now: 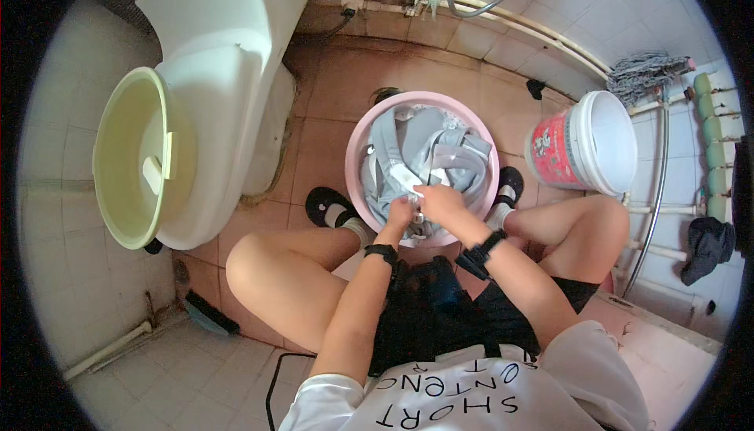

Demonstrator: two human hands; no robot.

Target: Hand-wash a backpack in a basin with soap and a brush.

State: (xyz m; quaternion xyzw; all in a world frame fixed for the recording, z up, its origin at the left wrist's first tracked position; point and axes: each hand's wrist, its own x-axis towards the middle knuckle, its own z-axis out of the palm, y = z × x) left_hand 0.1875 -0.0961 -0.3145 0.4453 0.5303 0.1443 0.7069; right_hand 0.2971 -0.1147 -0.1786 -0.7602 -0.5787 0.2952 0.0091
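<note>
A pink round basin (351,166) sits on the floor between my feet, holding wet grey fabric with straps, perhaps a backpack (386,136). Suds show along the basin's far inner edge. Over its near side, my left hand (402,212) pinches a part of the grey fabric. Close beside it, my right hand (440,202) grips a white patch (405,177) on one strap. The two hands almost touch, and my fingers hide the exact spot they hold.
On the left, a yellow basin (126,219) leans on a white toilet (206,107). A white bucket with a red label (556,148) stands to the right. Pipes, a grey mop head (645,74) and a black cloth (707,248) line the right wall. A brush (209,316) lies at lower left.
</note>
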